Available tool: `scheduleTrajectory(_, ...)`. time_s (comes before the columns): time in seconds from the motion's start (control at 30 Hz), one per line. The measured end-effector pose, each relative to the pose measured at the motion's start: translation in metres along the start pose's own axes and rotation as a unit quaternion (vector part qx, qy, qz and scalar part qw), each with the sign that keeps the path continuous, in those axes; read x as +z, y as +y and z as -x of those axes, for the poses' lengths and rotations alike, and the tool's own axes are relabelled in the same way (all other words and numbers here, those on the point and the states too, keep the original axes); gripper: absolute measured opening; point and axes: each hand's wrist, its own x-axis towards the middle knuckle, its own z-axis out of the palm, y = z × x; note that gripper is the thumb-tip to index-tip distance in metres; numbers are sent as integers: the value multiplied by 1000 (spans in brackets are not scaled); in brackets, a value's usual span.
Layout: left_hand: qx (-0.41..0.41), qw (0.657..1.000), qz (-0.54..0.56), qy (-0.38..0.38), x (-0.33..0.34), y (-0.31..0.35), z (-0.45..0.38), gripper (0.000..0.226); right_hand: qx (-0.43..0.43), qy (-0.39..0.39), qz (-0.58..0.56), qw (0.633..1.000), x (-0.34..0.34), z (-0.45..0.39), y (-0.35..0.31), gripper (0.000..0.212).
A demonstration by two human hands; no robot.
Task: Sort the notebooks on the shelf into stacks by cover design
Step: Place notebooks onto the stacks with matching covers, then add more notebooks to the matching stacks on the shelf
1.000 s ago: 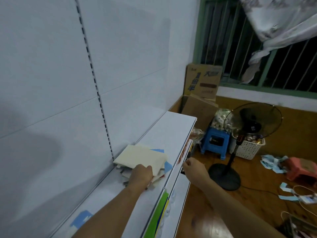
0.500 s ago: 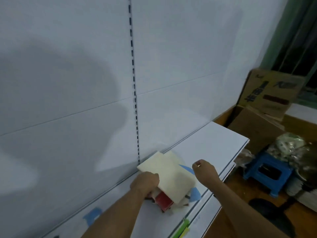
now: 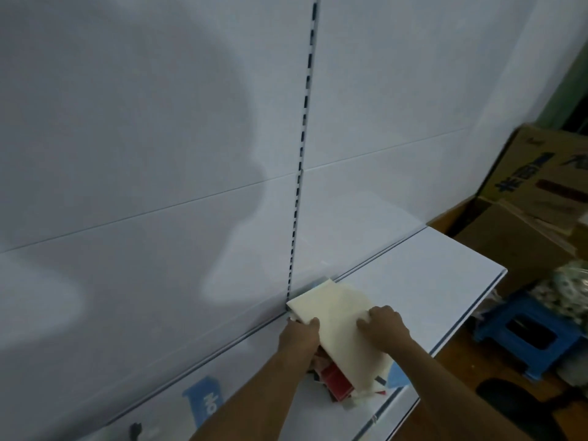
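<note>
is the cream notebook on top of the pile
Yes, the cream notebook lies over the other notebooks, with both hands on it.

Blue label [image 3: 203, 405] on the shelf [image 3: 413, 272] reads "No".

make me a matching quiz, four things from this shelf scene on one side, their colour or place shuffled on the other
Things:
1. top notebook
2. stool
3. left hand
4. box

Descriptions:
A. blue, on the floor
B. cream cover, top of the pile
C. brown cardboard, far right against the wall
D. at the pile's left edge

Pairs: 1-B, 2-A, 3-D, 4-C
</note>
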Motion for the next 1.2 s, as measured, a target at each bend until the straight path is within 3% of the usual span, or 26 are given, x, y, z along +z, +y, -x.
scheduleTrajectory(0.2, -14, 999, 33, 36, -13, 26, 50, 50, 51, 2, -95, 994, -2, 7, 2, 59)
scheduleTrajectory(0.57, 30, 997, 72, -2, -4, 31, 51, 37, 7, -2, -187, 982, -4, 14, 3, 41)
scheduleTrajectory(0.7, 49, 995, 79, 30, 5, 34, 62, 27, -10, 1, -210, 978, -10, 15, 8, 44)
scheduleTrajectory(0.97, 120, 989, 31, 75, 30, 49, 82, 32, -21, -32, -376, 926, -34, 17, 37, 55)
scheduleTrajectory(1.2, 175, 978, 52, 104, 46, 63, 103, 31, -121, 23, -376, 918, -61, 19, 49, 21)
